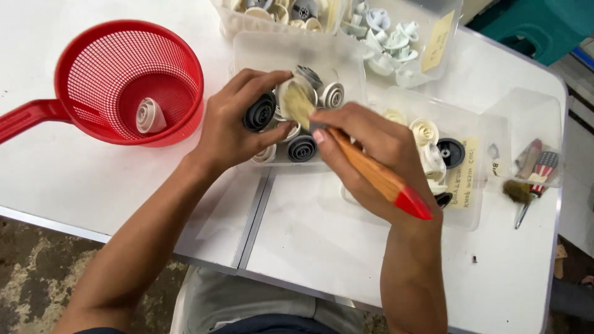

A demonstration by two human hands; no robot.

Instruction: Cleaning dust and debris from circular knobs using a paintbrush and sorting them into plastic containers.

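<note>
My left hand (238, 127) holds a small round pale plastic part (291, 93) between thumb and fingers, above a clear plastic box (346, 62) of grey and white round parts. My right hand (371, 154) grips a paintbrush (377, 176) with an orange wooden handle and a red tip. Its tan bristles (298, 104) rest against the held part.
A red plastic strainer (99, 55) with one white round part (150, 115) inside sits at the left. More clear boxes (470, 210) of white and black parts stand right and behind. A small box (544, 111) holds screwdrivers at far right. The table's near edge (124, 238) runs below my arms.
</note>
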